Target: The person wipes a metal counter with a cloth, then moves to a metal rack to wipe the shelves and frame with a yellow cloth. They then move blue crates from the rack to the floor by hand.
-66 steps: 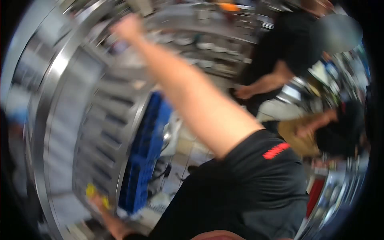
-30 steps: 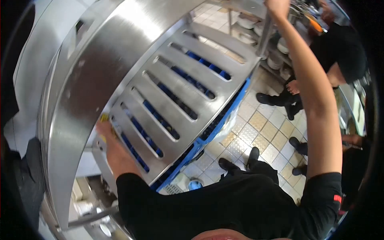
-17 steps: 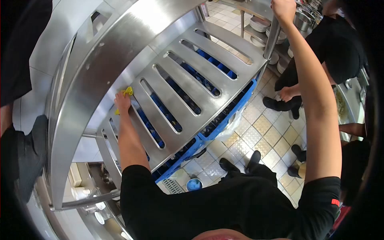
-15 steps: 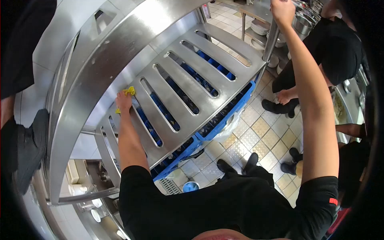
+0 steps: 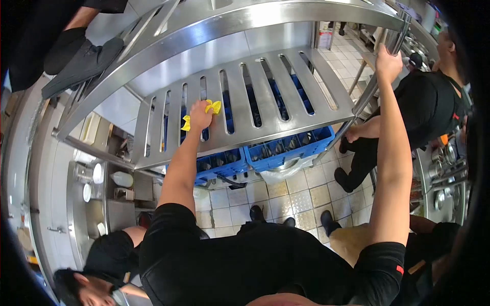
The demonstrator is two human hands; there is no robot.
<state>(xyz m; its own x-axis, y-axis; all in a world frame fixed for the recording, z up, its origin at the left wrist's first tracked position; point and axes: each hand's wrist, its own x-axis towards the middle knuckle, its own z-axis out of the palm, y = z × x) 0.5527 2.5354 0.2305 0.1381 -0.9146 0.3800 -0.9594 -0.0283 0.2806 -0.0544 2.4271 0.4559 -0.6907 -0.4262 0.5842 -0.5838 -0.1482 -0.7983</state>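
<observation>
My left hand [image 5: 200, 116] is closed over a yellow cloth [image 5: 214, 106], pressing it on the slotted metal shelf [image 5: 265, 113]. Bits of the cloth stick out on both sides of the fingers. My right hand [image 5: 388, 65] is wrapped round the upright metal post [image 5: 396, 36] at the shelf's right end. Through the slots and below the front edge show blue crates [image 5: 289, 159] with divided compartments. Dark items sit in them, too small to name.
An upper metal shelf [image 5: 245, 15] arches above the slotted one. At upper left a person's shoe [image 5: 84, 66] rests on the rack. A co-worker in black [image 5: 423, 107] stands at right, another person [image 5: 109, 260] at lower left. Tiled floor [image 5: 291, 196] lies below.
My view has swung, so the rack now lies more level across it. My left hand and the cloth have shifted along the shelf. My right hand still grips the post.
</observation>
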